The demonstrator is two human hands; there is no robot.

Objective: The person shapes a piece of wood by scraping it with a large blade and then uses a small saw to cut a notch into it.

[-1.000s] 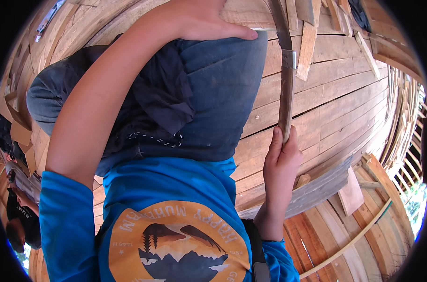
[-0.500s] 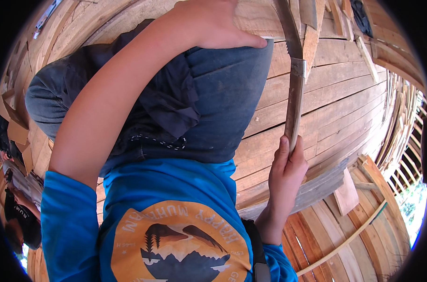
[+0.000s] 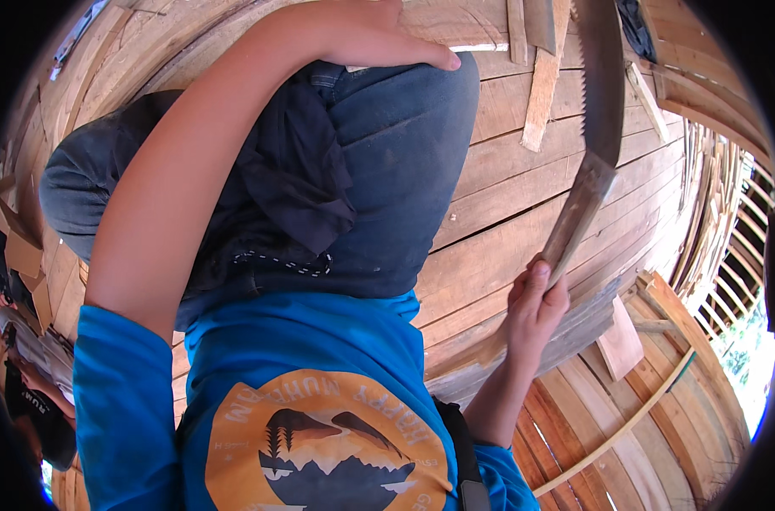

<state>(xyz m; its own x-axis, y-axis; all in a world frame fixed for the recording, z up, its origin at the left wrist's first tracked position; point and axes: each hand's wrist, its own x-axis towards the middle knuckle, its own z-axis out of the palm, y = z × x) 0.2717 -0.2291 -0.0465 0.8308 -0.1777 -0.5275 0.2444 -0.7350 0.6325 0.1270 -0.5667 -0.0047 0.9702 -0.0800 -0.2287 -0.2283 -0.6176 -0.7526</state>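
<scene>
Compared with half a second ago, the saw [image 3: 593, 166] has swung to the right. Its blade then rose close beside the end of the board [image 3: 455, 25] at the top; now it stands well apart from it, with a rough strip of wood [image 3: 545, 98] showing between the two. The handle, nearly upright before, now leans over to the right, and the right hand [image 3: 536, 302] sits slightly lower. The left hand [image 3: 383, 38] has shifted only a little, up and to the left.

The saw is above the planks [image 3: 507, 230] on the person's right side. The right hand is closed around the lower end of its wooden handle, thumb along it. The left hand is well to the left of the blade, at the board's near edge by the bent knee [image 3: 421, 128], with its thumb stretched out to the right; its fingers are out of sight, so whether they grip cannot be told.

The saw's long axis runs away from the body: the handle slants up and right, then the blade bends upward, leaning slightly left. Its teeth face left, toward the board, and its tip is cut off by the top edge.
</scene>
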